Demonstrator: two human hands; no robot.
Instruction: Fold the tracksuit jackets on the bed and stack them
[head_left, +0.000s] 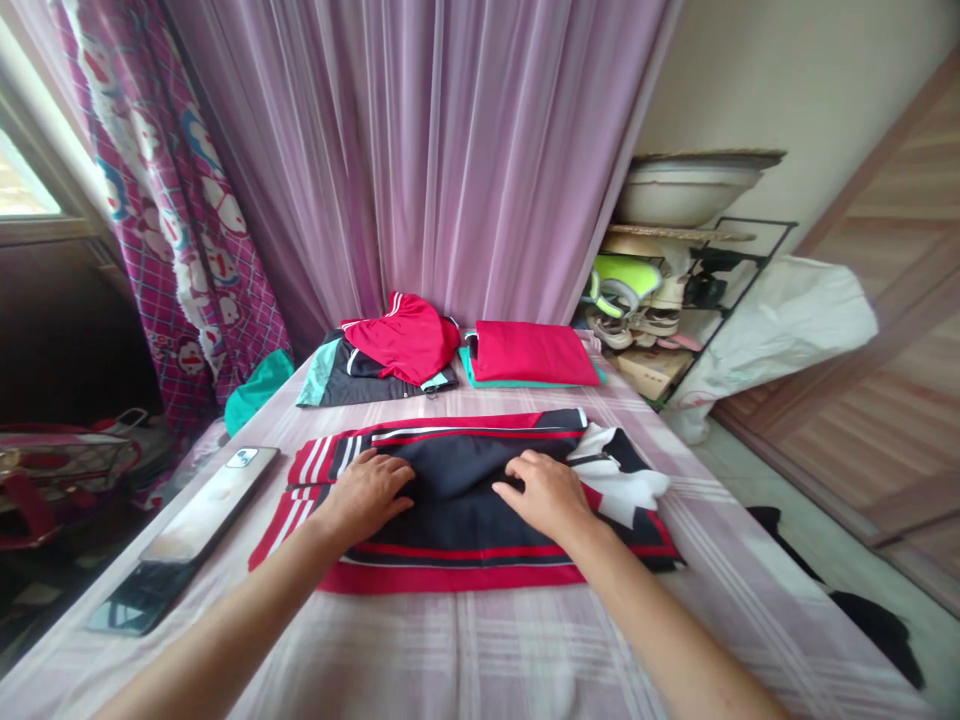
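Looks like smoothing: your left hand (375,490) and right hand (541,490) rest half-open, no cloth visibly pinched, on the folded navy-and-red, white-striped fabric garment (457,475) under your fingers; next move likely calls for flat outward pressure.

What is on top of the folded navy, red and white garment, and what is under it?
The left hand and right hand rest on the folded navy, red and white garment. Pale purple plaid cloth shows around its edges; anything directly underneath is covered.
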